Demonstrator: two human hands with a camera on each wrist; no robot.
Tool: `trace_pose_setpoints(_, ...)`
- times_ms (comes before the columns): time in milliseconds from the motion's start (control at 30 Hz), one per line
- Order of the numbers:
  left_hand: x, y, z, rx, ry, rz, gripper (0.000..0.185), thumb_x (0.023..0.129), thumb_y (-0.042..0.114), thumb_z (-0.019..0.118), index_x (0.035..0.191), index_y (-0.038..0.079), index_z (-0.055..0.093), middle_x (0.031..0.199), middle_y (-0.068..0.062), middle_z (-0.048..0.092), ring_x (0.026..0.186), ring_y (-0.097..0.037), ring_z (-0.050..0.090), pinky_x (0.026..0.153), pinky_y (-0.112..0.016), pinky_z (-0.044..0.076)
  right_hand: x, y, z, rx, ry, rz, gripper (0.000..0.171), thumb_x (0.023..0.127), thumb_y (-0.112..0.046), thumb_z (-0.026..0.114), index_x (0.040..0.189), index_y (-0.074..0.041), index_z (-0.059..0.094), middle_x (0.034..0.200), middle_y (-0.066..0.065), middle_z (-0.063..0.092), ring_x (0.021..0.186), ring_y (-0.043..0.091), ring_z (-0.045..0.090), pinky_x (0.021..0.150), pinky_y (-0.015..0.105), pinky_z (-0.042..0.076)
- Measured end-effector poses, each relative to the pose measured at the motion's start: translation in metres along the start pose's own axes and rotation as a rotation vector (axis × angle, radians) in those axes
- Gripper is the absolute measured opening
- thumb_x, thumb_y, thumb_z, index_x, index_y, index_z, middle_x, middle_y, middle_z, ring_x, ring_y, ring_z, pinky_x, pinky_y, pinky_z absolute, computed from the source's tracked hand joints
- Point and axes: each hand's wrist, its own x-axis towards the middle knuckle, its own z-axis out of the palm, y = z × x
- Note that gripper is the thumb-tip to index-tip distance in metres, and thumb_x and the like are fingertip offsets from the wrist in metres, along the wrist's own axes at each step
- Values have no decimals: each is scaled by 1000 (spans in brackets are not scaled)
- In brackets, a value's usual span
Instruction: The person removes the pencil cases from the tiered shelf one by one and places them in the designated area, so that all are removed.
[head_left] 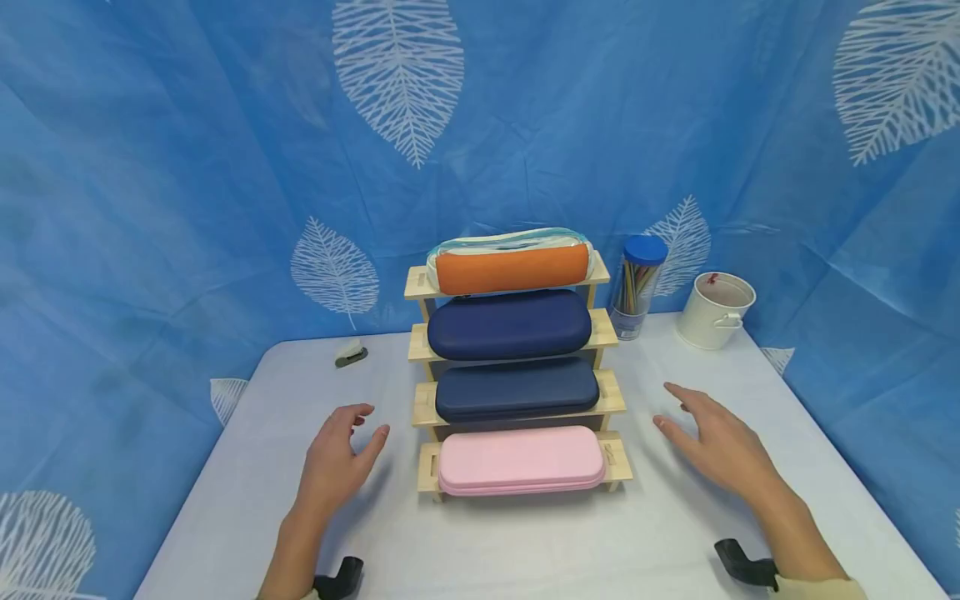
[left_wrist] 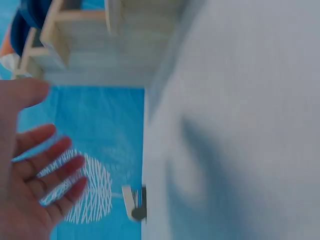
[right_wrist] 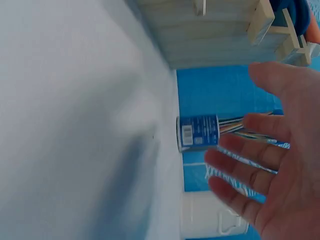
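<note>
A stepped wooden rack (head_left: 617, 399) stands mid-table and carries several pencil cases: an orange one (head_left: 512, 268) on top, two navy ones (head_left: 509, 324) (head_left: 517, 388) below it, and a pink one (head_left: 521, 459) on the lowest step. My left hand (head_left: 343, 451) hovers over the table just left of the pink case, fingers relaxed, holding nothing. My right hand (head_left: 711, 442) hovers to the right of the rack with fingers spread and holds nothing. The left wrist view shows the empty left palm (left_wrist: 30, 185); the right wrist view shows the empty right palm (right_wrist: 272, 170).
A clear jar with a blue lid (head_left: 637, 287), holding coloured sticks, stands right of the rack, and a white metal bucket (head_left: 717, 310) beside it. A small stapler-like object (head_left: 350, 354) lies at the back left. A blue leaf-print curtain (head_left: 225, 167) surrounds the white table (head_left: 525, 542).
</note>
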Motion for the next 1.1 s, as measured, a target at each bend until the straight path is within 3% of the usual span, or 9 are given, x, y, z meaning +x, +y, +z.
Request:
trace_pose_setpoints(133,-4,17,2,-251,125,114,27,86,21,74,108,10,62,102,-4,63,89,-19,59,71,-40,54,-1,-10,9,200,41,-90,52,96,-44,56,131,-6,56,122,12,60,100,26,61,77,44,52)
trace_pose_setpoints(233,-5,31,5,-402,124,212,29,82,9,76,108,7,63,103,-8,64,90,-22,59,73,-38,54,-1,-16,16,317,57,-129,41,96,-35,60,127,-9,61,118,5,63,99,19,61,76,32,53)
trace_pose_setpoints(300,-7,43,3,-519,100,243,31,81,2,75,110,2,63,105,-13,64,92,-27,60,73,-39,54,-3,-19,21,377,59,-134,37,96,-30,62,127,-11,61,119,3,62,100,18,60,77,28,52)
trace_pose_setpoints(433,-13,57,2,-657,129,294,33,76,-10,74,107,-4,62,105,-19,62,93,-33,59,70,-42,54,-5,-22,31,457,37,-150,35,95,-24,63,128,-13,59,120,2,62,102,18,61,80,27,52)
trace_pose_setpoints(533,-17,53,10,-651,160,349,37,71,-10,76,104,-1,63,102,-16,63,91,-30,60,69,-40,54,-8,-24,34,509,3,-174,37,94,-24,64,129,-13,58,121,3,61,103,19,61,80,29,53)
trace_pose_setpoints(633,-19,43,24,-648,95,376,38,72,-3,79,107,3,65,105,-11,65,90,-26,62,70,-40,54,-9,-25,36,561,-27,-180,41,92,-25,68,130,-15,58,123,2,60,105,21,60,80,32,53)
trace_pose_setpoints(800,-21,33,38,-638,-46,323,46,77,16,83,118,10,65,115,-2,66,98,-22,63,74,-41,53,-11,-27,38,604,-89,-170,51,86,-28,74,133,-19,55,129,2,57,110,23,57,82,37,53)
trace_pose_setpoints(1100,-27,38,39,-529,-132,232,64,69,37,87,126,18,63,116,8,64,100,-15,61,81,-37,52,-13,-26,45,623,-141,-187,59,80,-30,80,131,-15,56,131,3,54,100,20,59,81,37,53)
